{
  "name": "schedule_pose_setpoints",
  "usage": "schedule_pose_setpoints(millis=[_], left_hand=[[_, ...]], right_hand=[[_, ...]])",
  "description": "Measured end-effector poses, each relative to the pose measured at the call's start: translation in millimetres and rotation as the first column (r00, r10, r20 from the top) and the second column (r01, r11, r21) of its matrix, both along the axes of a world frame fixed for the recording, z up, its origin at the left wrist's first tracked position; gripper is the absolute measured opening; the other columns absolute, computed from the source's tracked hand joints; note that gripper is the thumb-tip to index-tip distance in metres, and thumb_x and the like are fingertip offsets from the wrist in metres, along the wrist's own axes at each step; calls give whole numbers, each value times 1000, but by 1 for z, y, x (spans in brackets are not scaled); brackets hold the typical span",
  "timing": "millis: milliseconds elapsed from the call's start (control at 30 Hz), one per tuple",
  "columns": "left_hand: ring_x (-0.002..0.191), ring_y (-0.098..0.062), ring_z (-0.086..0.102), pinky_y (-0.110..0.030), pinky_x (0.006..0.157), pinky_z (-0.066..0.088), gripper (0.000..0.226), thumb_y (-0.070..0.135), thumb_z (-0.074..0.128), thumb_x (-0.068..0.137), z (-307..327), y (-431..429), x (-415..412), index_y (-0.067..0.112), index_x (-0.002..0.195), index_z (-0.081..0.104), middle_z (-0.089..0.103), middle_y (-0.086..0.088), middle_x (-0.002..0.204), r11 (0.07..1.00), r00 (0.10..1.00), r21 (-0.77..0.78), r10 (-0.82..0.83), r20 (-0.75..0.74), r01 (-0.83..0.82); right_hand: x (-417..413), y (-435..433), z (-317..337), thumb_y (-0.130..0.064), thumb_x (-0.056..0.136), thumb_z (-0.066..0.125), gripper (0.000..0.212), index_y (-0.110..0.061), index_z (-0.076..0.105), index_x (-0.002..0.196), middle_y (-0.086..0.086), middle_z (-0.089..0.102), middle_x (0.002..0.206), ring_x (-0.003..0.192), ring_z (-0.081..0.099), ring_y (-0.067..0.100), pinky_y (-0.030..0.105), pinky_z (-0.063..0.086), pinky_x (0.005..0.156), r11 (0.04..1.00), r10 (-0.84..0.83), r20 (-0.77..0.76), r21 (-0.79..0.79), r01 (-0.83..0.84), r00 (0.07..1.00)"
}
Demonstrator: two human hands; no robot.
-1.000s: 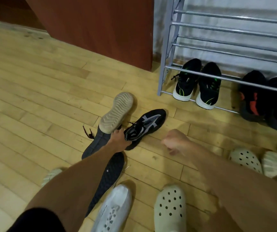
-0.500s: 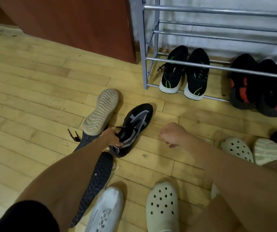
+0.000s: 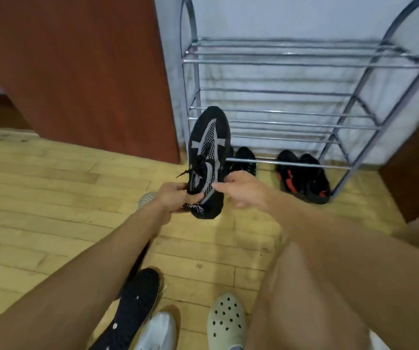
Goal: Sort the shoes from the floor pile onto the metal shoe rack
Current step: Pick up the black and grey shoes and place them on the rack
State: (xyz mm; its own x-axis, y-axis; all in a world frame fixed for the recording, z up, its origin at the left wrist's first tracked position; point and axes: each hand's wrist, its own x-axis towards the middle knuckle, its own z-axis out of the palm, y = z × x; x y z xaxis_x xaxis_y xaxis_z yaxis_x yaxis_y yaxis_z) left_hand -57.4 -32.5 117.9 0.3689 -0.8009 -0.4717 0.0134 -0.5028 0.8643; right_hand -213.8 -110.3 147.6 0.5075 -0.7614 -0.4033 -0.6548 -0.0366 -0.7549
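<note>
Left hand point(image 3: 175, 195) grips one black sneaker point(image 3: 207, 157) | right hand point(image 3: 244, 189) loose | rack point(image 3: 304, 60): four shoes

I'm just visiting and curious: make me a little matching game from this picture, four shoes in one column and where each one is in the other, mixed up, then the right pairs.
Shoes:
1. black and grey sneaker
2. black and red pair
3. cream clog with holes
4. white sneaker

Places:
A. on the floor nearest the right knee
B. lifted off the floor, held at the heel by the left hand
C. at the bottom of the metal shoe rack, right side
D. on the floor just left of the clog

Pairs: 1-B, 2-C, 3-A, 4-D
</note>
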Motion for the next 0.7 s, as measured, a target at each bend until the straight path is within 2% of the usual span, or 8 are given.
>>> schedule_pose_setpoints(millis=[100, 200, 300, 433, 533, 600, 700], left_hand=[[96, -21, 65, -36, 84, 55, 32, 3, 75, 76, 62, -6, -29, 12, 106, 71, 73, -5, 102, 988, 999, -151, -27, 33, 32], [93, -20, 67, -34, 80, 57, 28, -2, 71, 78, 116, -12, -58, 10, 103, 70, 74, -3, 96, 970, 993, -217, -91, 77, 106], [90, -20, 70, -33, 75, 58, 29, -1, 72, 76, 150, -20, -85, 6, 104, 70, 75, -6, 95, 958, 982, -235, -138, 127, 165], [88, -24, 71, -40, 79, 59, 31, -4, 76, 71, 169, -36, -126, 6, 100, 70, 75, -8, 95, 949, 971, -238, -171, 166, 207], [89, -25, 70, -42, 82, 59, 28, -4, 76, 72, 166, -51, -164, 6, 97, 70, 74, -10, 95, 942, 958, -216, -217, 187, 256], [91, -25, 69, -42, 82, 58, 29, 0, 77, 74, 155, -62, -193, 5, 102, 71, 74, -9, 97, 935, 948, -193, -264, 176, 297], [83, -21, 67, -33, 65, 57, 24, 6, 76, 78, 131, -71, -236, 8, 101, 69, 72, -5, 91, 925, 933, -145, -332, 137, 350]], right_hand=[[-27, 2, 53, -27, 93, 63, 33, -7, 61, 119, 12, 69, 115, 99, 69, 28, 42, 59, 85, 988, -66, 136, -128, 84, 988], [-58, -4, 98, -18, 92, 64, 41, -3, 56, 130, 15, 66, 121, 103, 69, 28, 39, 60, 82, 980, -119, 226, -129, 151, 967], [-95, -16, 127, -17, 92, 64, 40, -2, 56, 129, 16, 68, 119, 101, 70, 31, 41, 60, 85, 985, -116, 272, -93, 147, 955], [-157, -28, 147, -22, 95, 60, 34, -7, 61, 126, 8, 67, 119, 103, 70, 30, 32, 60, 78, 995, -83, 244, -35, 94, 966], [-217, -42, 141, -25, 96, 59, 31, -9, 62, 122, 10, 66, 118, 90, 70, 20, 27, 60, 71, 982, -176, 210, -28, 185, 962], [-260, -51, 126, -24, 96, 59, 25, -7, 65, 114, 11, 68, 115, 90, 70, 20, 28, 59, 73, 971, -225, 134, -52, 234, 965], [-320, -54, 95, -21, 97, 57, 32, -4, 60, 124, 12, 65, 121, 102, 68, 28, 34, 57, 83, 955, -295, -5, -39, 295, 955]])
